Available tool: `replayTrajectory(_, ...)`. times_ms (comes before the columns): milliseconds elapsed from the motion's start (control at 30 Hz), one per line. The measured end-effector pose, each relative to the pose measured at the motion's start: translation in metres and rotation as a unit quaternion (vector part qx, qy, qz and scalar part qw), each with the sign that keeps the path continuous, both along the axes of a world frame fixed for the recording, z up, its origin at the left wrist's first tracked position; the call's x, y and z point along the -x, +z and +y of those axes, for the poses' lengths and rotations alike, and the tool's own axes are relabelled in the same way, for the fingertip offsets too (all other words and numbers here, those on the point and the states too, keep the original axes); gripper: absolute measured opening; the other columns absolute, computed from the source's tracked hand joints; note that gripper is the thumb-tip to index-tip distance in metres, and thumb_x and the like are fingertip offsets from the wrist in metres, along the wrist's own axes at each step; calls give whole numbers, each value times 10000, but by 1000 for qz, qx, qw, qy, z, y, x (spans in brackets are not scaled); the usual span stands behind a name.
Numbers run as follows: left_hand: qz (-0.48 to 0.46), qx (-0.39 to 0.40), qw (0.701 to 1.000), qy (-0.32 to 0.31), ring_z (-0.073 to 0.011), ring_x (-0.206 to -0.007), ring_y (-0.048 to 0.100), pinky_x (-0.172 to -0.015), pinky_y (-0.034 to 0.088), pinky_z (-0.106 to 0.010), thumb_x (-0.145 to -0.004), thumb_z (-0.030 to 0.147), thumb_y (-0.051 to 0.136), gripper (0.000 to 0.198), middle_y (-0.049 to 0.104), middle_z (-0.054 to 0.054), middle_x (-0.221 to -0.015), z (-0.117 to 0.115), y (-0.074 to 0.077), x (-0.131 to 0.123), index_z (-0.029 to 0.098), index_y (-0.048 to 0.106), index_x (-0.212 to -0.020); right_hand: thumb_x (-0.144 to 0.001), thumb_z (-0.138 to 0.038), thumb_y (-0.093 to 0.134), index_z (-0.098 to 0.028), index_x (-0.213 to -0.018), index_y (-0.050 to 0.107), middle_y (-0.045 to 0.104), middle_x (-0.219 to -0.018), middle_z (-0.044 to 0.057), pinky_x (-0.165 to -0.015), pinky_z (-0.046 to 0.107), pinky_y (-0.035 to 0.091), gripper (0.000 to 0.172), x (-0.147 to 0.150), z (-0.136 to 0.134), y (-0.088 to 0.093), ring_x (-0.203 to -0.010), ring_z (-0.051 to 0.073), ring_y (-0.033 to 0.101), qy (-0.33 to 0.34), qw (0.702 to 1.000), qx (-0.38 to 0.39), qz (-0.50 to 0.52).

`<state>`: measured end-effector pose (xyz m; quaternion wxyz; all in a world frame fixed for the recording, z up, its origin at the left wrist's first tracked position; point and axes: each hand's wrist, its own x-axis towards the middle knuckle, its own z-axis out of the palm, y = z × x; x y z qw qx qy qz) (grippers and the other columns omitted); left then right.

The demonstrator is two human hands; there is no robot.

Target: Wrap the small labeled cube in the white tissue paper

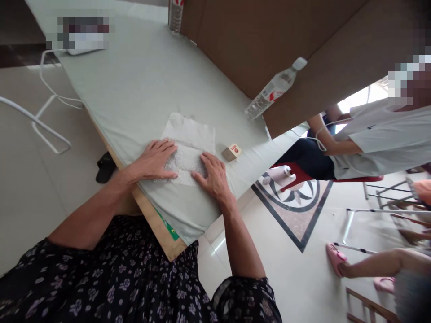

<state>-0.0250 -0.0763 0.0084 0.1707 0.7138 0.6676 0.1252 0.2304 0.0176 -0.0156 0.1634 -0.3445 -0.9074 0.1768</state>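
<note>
A creased sheet of bubble wrap (190, 134) lies on the cloth-covered table (134, 76) near its front corner. My left hand (156, 160) rests flat on the sheet's left edge, fingers stretched out and thumb apart. On the right edge lies my right hand (213, 176), its fingers also spread and pressing down on the plastic. Neither hand grips anything. Just right of the sheet, close to my right hand, sits a small brown and cream box (232, 152) with red print.
A water bottle (276, 87) leans by a large brown cardboard panel (242, 40); another bottle (175, 18) stands farther back. A white device (87, 42) with a cable sits at the far left. A person in a white shirt (350, 143) sits on the right.
</note>
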Motion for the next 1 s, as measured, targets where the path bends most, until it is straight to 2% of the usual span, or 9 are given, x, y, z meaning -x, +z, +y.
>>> replayTrajectory(133,-17,-11,1000,-12,-398,-1596,331,-1308,239,-533,-777,533,787,887,426,-155,-1695,-2,-3,9,216,489,-1549,-933,-481,684,-202,-1289,708,681,-1460,166,-1171,566,416,453,-33,-7,0,-1400,348,590,-50,998,-14,32)
replayTrajectory(267,-52,-83,995,11,-386,-1517,461,-1265,334,-527,-839,459,720,671,581,-156,-1563,1,-2,5,192,592,-1442,-958,-386,590,-247,-1070,746,765,-1274,120,-1131,563,449,237,-49,-3,10,-1256,305,670,-144,981,-54,115)
replayTrajectory(367,-67,-123,990,37,-372,-1459,531,-1247,373,-517,-853,383,698,541,645,-151,-1482,3,-2,-2,189,645,-1355,-931,-371,594,-244,-1253,680,673,-1422,144,-1135,557,466,356,-49,19,15,-1364,299,598,-208,958,-90,178)
replayTrajectory(467,-52,-97,993,40,-395,-1479,503,-1250,360,-544,-813,394,734,665,616,-168,-1513,2,-5,-6,183,587,-1427,-838,-404,692,-197,-1437,551,589,-1507,194,-1109,578,490,649,-44,52,8,-1380,334,570,-253,947,-71,184)
replayTrajectory(567,-33,-55,997,36,-411,-1544,411,-1289,279,-576,-812,448,728,804,520,-187,-1609,-2,-8,-7,168,483,-1524,-779,-389,728,-176,-1384,585,662,-1391,188,-1093,575,504,657,-40,76,-5,-1260,330,636,-261,947,-3,187)
replayTrajectory(633,-31,-38,998,31,-409,-1576,359,-1309,225,-586,-830,482,703,843,468,-191,-1651,-5,-9,-7,159,432,-1560,-774,-388,729,-184,-1308,638,711,-1290,158,-1028,532,549,579,-39,80,-9,-1156,303,676,-256,940,41,222)
replayTrajectory(733,-31,-27,999,24,-418,-1586,333,-1313,202,-600,-830,522,695,894,445,-202,-1665,-7,-9,-6,143,395,-1583,-799,-419,742,-234,-1304,658,732,-1238,102,-942,462,585,544,-34,65,3,-1071,259,693,-215,930,61,291)
replayTrajectory(867,-26,-33,999,28,-417,-1590,327,-1315,197,-587,-828,532,698,914,445,-203,-1664,-6,-10,-5,139,384,-1591,-850,-382,752,-299,-1364,641,708,-1335,65,-959,403,581,532,-3,34,26,-1139,232,685,-75,947,59,307)
replayTrajectory(1000,-19,-37,999,31,-403,-1587,345,-1312,210,-572,-827,519,704,914,447,-194,-1666,-6,-12,-7,156,376,-1598,-877,-301,722,-306,-1363,641,691,-1394,61,-995,382,576,493,35,19,21,-1207,222,672,38,964,79,252)
